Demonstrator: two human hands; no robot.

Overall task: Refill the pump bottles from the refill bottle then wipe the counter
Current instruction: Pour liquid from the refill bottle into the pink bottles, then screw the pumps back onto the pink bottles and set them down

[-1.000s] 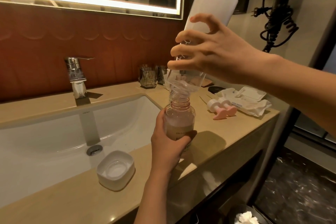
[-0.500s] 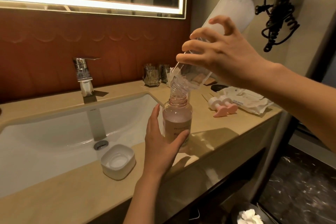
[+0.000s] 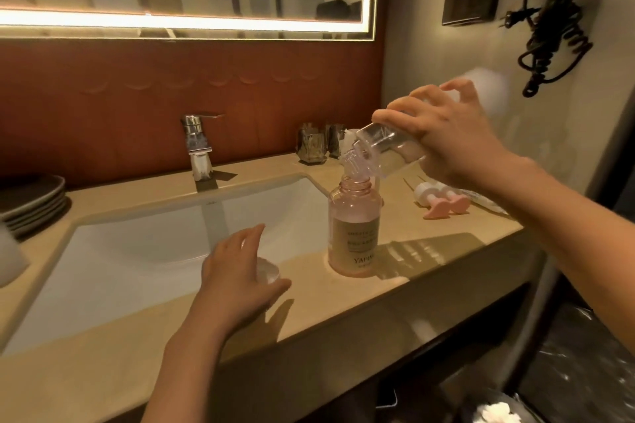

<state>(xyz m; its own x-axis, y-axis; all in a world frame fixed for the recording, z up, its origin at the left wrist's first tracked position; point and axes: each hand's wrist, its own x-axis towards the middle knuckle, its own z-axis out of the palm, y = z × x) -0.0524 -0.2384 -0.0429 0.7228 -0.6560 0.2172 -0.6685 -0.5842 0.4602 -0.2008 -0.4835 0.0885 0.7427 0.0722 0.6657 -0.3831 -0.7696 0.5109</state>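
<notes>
Head view: your left fingers (image 3: 248, 244), apart, quit pump bottle (image 3: 354, 233) for cap (image 3: 272, 270); right fingers (image 3: 398, 113) clamp refill bottle (image 3: 381, 148), pour seemingly over.

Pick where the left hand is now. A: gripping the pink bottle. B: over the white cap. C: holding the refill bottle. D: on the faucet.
B: the left hand is spread over the white cap, clear of the pink bottle; the right hand holds the refill bottle.
</notes>
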